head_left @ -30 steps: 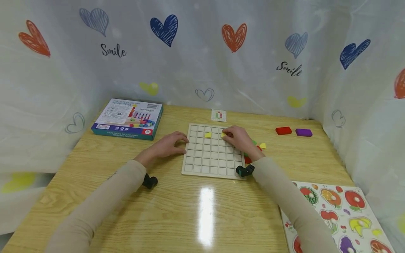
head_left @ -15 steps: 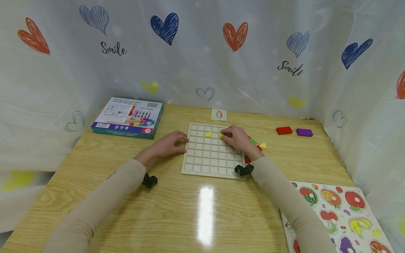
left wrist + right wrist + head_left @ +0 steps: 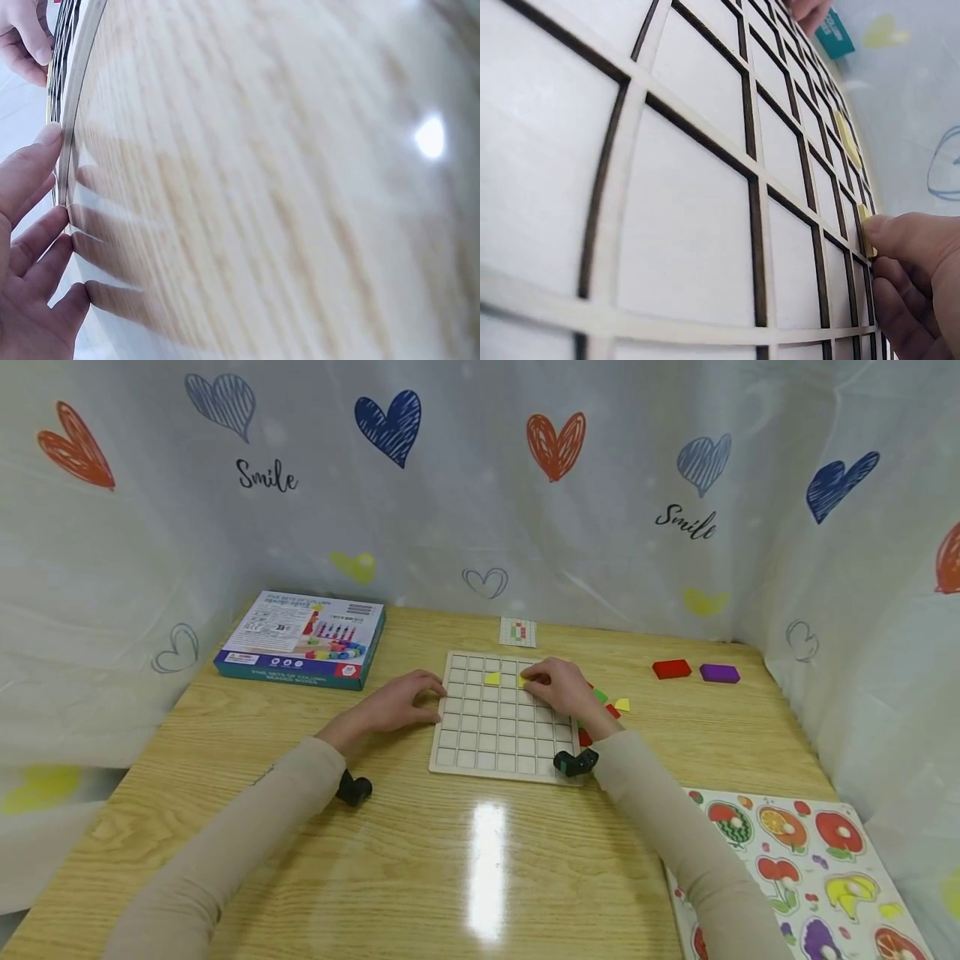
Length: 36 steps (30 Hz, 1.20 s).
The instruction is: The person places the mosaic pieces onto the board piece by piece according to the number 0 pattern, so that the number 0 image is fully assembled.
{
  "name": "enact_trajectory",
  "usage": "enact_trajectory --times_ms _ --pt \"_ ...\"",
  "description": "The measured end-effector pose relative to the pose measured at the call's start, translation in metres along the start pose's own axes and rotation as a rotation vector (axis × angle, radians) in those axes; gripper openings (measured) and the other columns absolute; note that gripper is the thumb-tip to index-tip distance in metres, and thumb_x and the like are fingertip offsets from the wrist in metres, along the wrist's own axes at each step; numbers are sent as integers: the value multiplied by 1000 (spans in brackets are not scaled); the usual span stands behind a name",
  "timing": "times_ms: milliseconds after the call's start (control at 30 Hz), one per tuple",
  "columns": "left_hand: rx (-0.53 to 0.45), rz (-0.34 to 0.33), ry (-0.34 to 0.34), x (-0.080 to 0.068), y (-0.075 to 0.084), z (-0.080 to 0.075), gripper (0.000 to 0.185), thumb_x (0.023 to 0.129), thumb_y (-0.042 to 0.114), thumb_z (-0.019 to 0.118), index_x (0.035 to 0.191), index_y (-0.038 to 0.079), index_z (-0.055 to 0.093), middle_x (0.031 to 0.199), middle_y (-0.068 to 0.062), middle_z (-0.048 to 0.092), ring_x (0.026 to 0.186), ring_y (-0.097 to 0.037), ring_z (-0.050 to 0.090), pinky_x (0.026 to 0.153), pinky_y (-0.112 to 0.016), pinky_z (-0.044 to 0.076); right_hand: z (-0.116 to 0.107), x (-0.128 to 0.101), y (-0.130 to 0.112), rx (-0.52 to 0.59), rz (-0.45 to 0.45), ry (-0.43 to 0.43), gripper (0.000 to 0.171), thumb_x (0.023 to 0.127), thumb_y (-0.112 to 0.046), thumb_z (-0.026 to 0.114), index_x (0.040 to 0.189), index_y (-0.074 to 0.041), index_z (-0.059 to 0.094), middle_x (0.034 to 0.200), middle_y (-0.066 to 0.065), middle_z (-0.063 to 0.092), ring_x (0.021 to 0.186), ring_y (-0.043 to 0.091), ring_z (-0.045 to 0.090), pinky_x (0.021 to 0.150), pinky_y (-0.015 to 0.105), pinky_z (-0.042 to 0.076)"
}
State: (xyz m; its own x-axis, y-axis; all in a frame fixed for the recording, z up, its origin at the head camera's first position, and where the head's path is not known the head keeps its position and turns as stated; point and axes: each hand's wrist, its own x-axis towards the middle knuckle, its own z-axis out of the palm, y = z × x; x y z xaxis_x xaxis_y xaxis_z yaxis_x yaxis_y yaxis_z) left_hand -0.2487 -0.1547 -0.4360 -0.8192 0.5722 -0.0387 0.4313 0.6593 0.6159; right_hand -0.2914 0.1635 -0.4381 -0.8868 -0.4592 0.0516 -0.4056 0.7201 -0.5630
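A pale wooden grid board (image 3: 498,737) lies mid-table, with one yellow tile (image 3: 492,678) set in its second row. My right hand (image 3: 561,687) is over the board's far right part and pinches a second yellow tile (image 3: 522,680) down onto a square. The right wrist view shows that tile (image 3: 865,220) under my fingertips (image 3: 907,238), with the other yellow tile (image 3: 847,133) further along the row. My left hand (image 3: 405,700) rests against the board's left edge; its fingers (image 3: 31,169) lie fairly straight and touch the rim.
Loose green (image 3: 600,696), yellow (image 3: 622,704) and red (image 3: 586,738) tiles lie right of the board. A red block (image 3: 671,669) and purple block (image 3: 720,673) sit far right. A teal box (image 3: 300,640) is back left, a pattern card (image 3: 518,632) behind the board, a fruit puzzle (image 3: 806,868) front right.
My right hand has slid the yellow tile slightly left along the board's row. The left hand has stayed at the board's edge.
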Motion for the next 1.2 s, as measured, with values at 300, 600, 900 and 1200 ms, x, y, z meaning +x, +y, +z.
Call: enact_trajectory --times_ms 300,600,900,1200 --pt "5 14 9 -1 0 -1 39 90 22 72 124 4 62 136 -15 52 131 -32 44 112 -47 32 2 -1 -2 42 9 2 29 95 -15 64 121 -1 67 109 14 64 95 25 61 84 40 51" --pt "2 -7 -7 1 -3 1 40 91 24 71 125 5 62 137 -14 51 132 -32 43 112 -47 32 6 0 4 37 -2 -13 31 95 -16 65 122 0 66 111 14 63 96 24 60 84 39 51" --pt "2 -11 -7 1 0 -1 40 91 24 71 125 5 62 138 -14 50 132 -32 43 112 -47 32 4 -2 9 52 -22 11 34 95 -17 66 124 -1 65 111 14 62 96 24 60 85 39 51" --pt "6 3 -6 -1 1 -1 41 92 24 70 125 3 61 137 -15 50 131 -33 44 112 -47 33 -17 -45 11 129 77 129 32 98 -18 62 125 -2 64 116 14 61 102 28 60 91 44 50"
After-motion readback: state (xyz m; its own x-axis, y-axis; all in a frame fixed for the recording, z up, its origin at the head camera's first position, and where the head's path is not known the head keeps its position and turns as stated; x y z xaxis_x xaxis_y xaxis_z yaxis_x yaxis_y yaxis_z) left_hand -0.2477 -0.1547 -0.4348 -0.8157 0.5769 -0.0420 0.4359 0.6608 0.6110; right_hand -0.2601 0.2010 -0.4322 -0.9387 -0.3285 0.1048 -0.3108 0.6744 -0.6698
